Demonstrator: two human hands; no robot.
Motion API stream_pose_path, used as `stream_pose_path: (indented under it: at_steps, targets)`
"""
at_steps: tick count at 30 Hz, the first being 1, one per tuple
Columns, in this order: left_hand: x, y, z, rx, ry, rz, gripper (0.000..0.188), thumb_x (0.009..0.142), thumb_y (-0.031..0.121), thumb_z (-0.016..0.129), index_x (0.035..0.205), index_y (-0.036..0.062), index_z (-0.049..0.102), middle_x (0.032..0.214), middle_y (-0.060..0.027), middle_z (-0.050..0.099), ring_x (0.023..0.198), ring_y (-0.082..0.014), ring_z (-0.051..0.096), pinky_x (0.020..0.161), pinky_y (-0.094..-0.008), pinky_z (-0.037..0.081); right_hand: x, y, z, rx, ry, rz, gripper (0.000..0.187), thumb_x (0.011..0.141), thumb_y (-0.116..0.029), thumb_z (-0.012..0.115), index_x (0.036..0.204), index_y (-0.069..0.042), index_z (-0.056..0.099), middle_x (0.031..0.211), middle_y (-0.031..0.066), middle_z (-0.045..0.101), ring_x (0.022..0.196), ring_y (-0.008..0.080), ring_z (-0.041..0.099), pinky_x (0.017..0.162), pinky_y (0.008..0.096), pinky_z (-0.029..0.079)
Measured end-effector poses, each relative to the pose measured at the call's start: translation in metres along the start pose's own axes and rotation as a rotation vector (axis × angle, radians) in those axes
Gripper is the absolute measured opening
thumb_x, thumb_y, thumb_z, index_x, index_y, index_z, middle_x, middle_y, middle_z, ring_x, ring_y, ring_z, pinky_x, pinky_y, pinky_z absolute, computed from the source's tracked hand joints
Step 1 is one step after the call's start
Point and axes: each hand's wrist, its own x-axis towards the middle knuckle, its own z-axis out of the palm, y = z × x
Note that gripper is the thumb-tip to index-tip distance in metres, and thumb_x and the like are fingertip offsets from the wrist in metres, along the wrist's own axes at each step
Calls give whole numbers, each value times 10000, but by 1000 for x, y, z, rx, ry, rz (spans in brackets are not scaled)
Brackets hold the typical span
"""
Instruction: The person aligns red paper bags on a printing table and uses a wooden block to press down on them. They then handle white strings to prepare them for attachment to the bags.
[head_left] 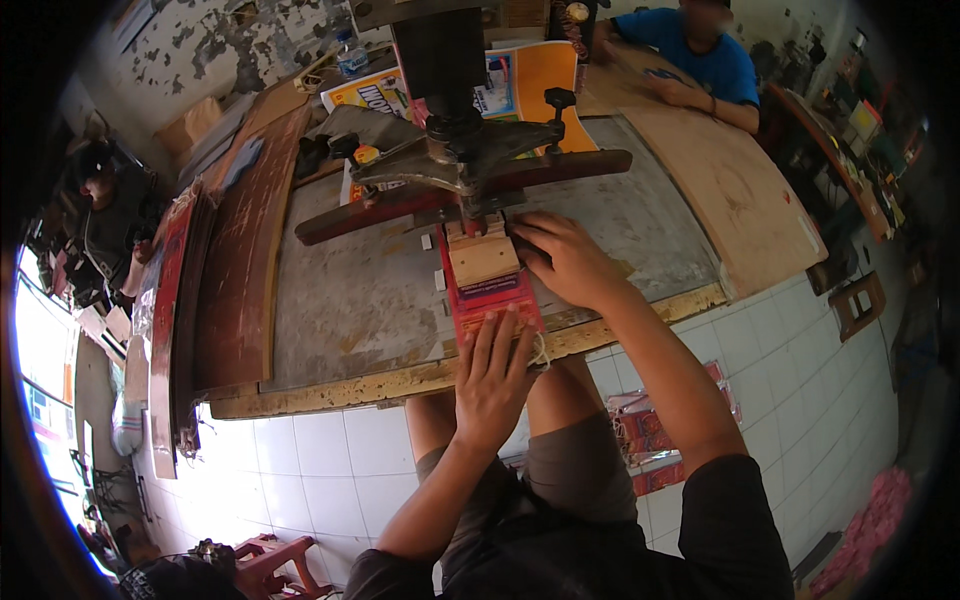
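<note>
A flat red-pink printed item (pixel 470 318) with a loop of whitish string (pixel 541 350) at its near end, like a paper bag, lies on the worn grey worktable (pixel 350 300). My left hand (pixel 492 375) rests on its near end, fingers stretched out flat. A light wooden block (pixel 484 258) sits on the far part of the item, under the dark metal press head (pixel 455 165). Beside the block's right edge is my right hand (pixel 570 262), its fingers extended and apart toward the foot of the press. Its fingertips are partly hidden there.
A reddish-brown crossbar (pixel 570 172) spans the press. Printed sheets (pixel 545 85) lie behind it. Brown boards (pixel 235 270) flank the table. A person in a blue shirt (pixel 690 55) sits at the far right; another person (pixel 110 215) is at left. Printed red pieces (pixel 645 435) lie on the tiled floor.
</note>
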Motion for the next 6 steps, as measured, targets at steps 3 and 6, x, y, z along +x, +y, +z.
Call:
stream_pose_path:
  at_steps: [3,6]
  targets:
    - [-1,-2,0,8,7,6,711,826,312,835,1484,145,623,1612,-91,536,1497,-312,494,1223,-510,382,1,-2,-1,-3,-34,23,430,977,-160,694,1387,-29,676,1447,145,639,1353,349,578,1165,468,448]
    - [-3,-3,0,-12,-6,-13,692,846,303,827,1491,162,619,1627,-105,521,1520,-309,470,1243,-520,349,4,-1,2,17,-58,34,462,965,-156,719,1412,-48,669,1491,136,615,1376,349,564,1182,465,438]
